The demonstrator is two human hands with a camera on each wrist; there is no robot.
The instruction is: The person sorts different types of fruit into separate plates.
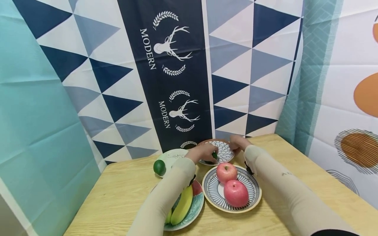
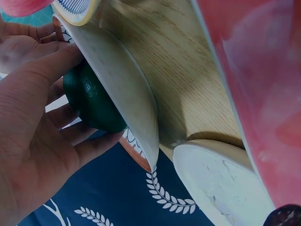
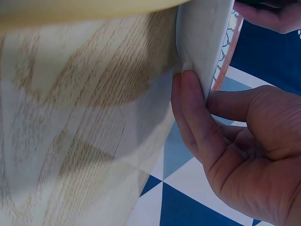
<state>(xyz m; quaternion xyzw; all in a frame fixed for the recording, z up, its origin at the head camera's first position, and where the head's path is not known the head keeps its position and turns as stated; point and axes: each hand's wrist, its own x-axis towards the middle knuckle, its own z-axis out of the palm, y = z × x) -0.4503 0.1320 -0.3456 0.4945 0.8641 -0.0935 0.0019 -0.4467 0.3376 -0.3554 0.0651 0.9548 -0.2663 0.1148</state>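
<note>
My left hand (image 1: 203, 153) curls its fingers round a smooth, dark green fruit (image 2: 91, 97), inside a bowl with a petal pattern and an orange-brown rim (image 1: 222, 150). Its exact kind is unclear. On the same bowl's right side, my right hand (image 3: 254, 136) pinches the rim between thumb and fingers. The bowl's pale underside (image 3: 200, 42) appears in the right wrist view. A similar dark green fruit (image 1: 159, 167) lies at the left edge of a white plate (image 1: 170, 156), left of the left hand.
Nearer me, a striped plate (image 1: 210, 193) holds two pink-red apples (image 1: 236, 193). To its left, a green-and-red plate (image 1: 196, 209) bears bananas (image 1: 182, 206), partly behind the left sleeve. A patterned curtain (image 1: 183, 78) hangs behind the wooden table (image 1: 118, 196).
</note>
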